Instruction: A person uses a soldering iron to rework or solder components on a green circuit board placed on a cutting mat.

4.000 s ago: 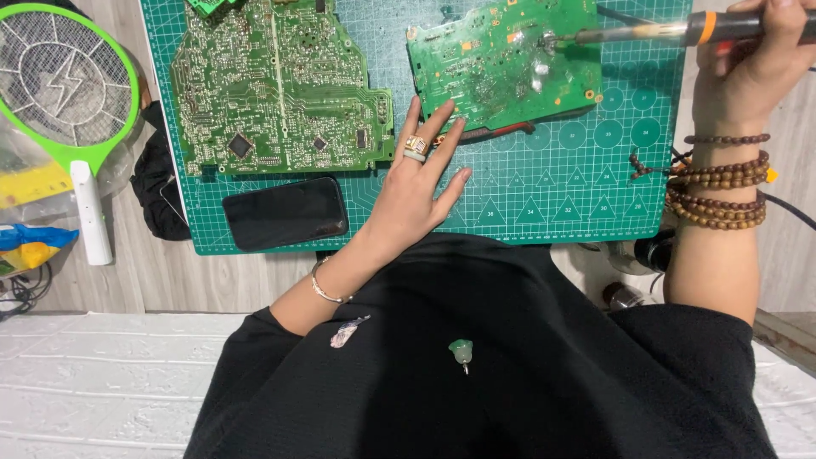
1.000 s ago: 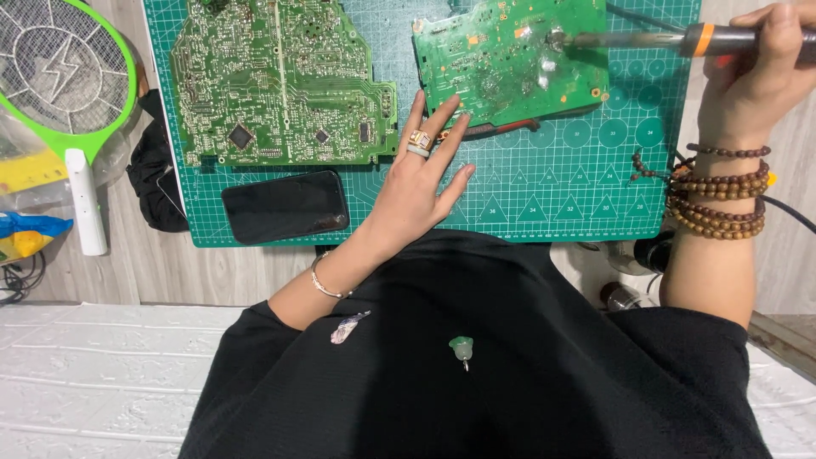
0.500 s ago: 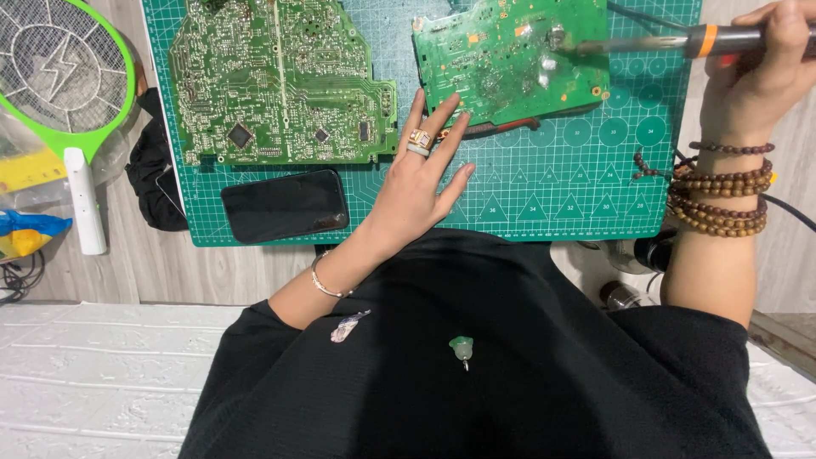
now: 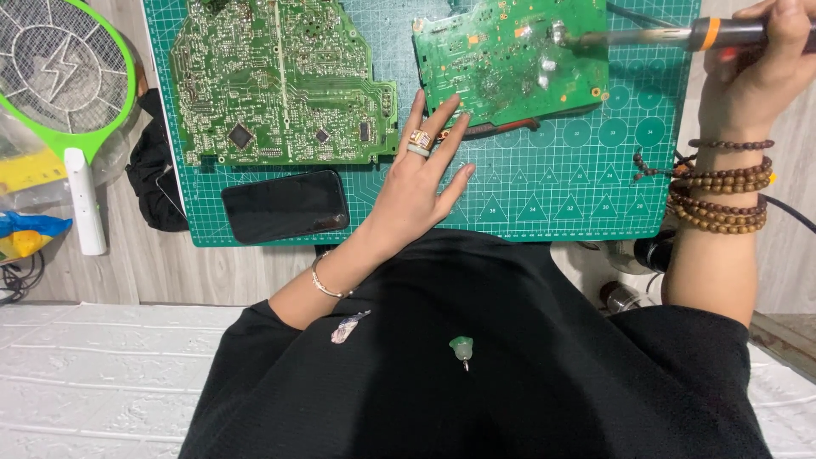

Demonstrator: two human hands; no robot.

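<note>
Soldering iron with an orange collar lies nearly level across the top right of the head view, its metal tip resting on the smaller green circuit board at about 1 o'clock from the frame's centre. The right hand is closed around the iron's dark handle at 2 o'clock, with strands of brown wooden beads wound around the wrist below it. The left hand lies open near the centre, fingers spread and stretched toward 12 o'clock, fingertips pressing the near edge of the smaller board; rings sit on two fingers and a thin bracelet circles the wrist. Both boards rest on a green cutting mat printed with a grid. The larger circuit board lies at 11 o'clock, just beside the smaller one, and a black phone lies screen up on the mat just below it. An electric fly swatter, green-rimmed with a white handle, rests off the mat at 10 o'clock on the wooden tabletop
</note>
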